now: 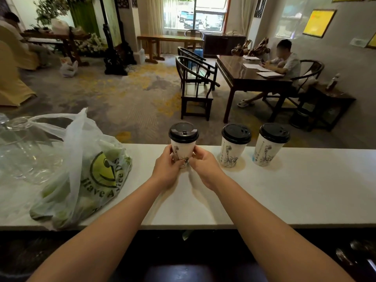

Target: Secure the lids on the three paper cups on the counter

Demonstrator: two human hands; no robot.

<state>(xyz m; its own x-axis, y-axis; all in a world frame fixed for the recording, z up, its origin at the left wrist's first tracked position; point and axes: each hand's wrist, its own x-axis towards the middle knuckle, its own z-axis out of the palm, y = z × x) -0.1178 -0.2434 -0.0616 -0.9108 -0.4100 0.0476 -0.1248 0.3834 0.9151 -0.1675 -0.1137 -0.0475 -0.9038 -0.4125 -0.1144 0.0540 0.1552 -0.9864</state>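
Gripping leftmost cup point(182, 151) low on its sides: left hand point(165, 169) and right hand point(203, 166) both closed on it, upright on desk point(305, 186). Lid point(183, 132) sits directly above hands; both equally near.

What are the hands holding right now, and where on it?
Both hands, left hand and right hand, grip the leftmost paper cup around its lower body, near the base.
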